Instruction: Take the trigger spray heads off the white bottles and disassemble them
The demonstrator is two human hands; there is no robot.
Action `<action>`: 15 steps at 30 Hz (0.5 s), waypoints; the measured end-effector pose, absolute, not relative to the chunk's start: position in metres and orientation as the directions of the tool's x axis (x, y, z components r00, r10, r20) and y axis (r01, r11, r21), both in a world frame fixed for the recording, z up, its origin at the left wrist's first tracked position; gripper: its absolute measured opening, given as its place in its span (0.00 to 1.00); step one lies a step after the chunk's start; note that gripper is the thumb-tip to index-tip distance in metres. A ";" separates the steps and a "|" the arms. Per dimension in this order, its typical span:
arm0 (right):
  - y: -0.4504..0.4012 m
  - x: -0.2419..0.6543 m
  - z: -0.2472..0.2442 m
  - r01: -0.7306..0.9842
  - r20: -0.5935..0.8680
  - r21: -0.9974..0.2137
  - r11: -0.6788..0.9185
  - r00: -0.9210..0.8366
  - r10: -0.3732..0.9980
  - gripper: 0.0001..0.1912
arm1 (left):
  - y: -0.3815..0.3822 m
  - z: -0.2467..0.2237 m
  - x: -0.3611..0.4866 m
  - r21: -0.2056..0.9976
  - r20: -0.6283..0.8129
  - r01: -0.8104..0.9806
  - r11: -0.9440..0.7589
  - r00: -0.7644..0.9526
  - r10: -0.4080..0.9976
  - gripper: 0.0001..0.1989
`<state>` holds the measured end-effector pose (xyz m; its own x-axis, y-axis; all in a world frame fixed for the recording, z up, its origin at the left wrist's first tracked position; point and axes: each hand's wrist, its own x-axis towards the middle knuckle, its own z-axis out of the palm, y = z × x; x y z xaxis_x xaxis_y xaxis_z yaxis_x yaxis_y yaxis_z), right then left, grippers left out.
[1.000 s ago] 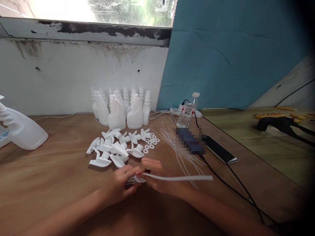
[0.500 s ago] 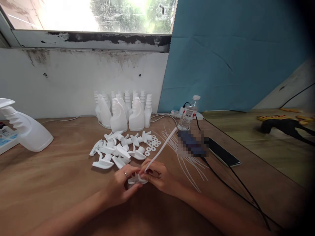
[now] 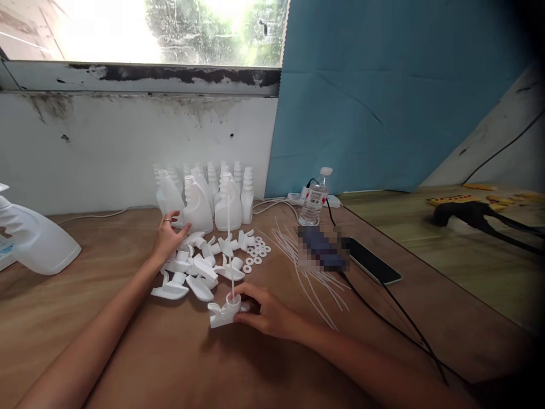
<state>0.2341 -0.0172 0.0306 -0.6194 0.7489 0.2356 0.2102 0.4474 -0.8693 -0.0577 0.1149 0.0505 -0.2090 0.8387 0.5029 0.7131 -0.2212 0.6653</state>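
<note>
My right hand (image 3: 264,311) grips a white spray head (image 3: 225,313) just above the brown table, its collar facing up. A thin white tube (image 3: 230,250) stands upright out of that collar. Farther forward on the left, my left hand (image 3: 170,230) has its fingers apart at the lower part of a white bottle (image 3: 198,207), with nothing held between them. Loose white spray heads (image 3: 200,267) lie in a pile between the hands and the bottles. White ring washers (image 3: 256,251) are beside the pile on its right.
More thin tubes (image 3: 298,261) lie to the right. Behind them stands a clear water bottle (image 3: 314,200). A phone (image 3: 372,261) with black cables is farther right. An assembled spray bottle (image 3: 38,238) leans at the far left.
My left hand has let go of the spray head and moved forward to the bottles. The spray head and tube, in my right hand, have turned so that the tube stands upright. The view has shifted slightly.
</note>
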 end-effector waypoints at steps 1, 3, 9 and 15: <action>-0.017 0.234 0.030 0.201 0.226 -0.881 0.427 -0.614 0.756 0.13 | 0.126 0.046 -0.063 0.685 0.470 0.701 -0.198 -0.218 0.855 0.30; -0.017 0.234 0.029 0.169 0.240 -0.894 0.416 -0.603 0.761 0.18 | 0.140 0.038 -0.071 0.704 0.423 0.688 -0.174 -0.210 0.881 0.31; -0.009 0.243 0.036 0.173 0.379 -0.846 0.504 -0.470 0.798 0.18 | 0.135 0.038 -0.073 0.664 0.457 0.716 -0.214 -0.162 0.874 0.24; 0.020 0.277 0.050 0.368 0.651 -0.622 0.691 -0.247 0.718 0.17 | 0.112 0.079 -0.086 0.445 0.662 0.819 -0.364 -0.027 0.749 0.19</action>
<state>0.2766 0.0204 0.0504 -0.2472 0.7179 0.6508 0.3685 0.6908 -0.6221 -0.0858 0.1119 0.0794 -0.0266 0.7489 0.6622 0.8185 -0.3639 0.4445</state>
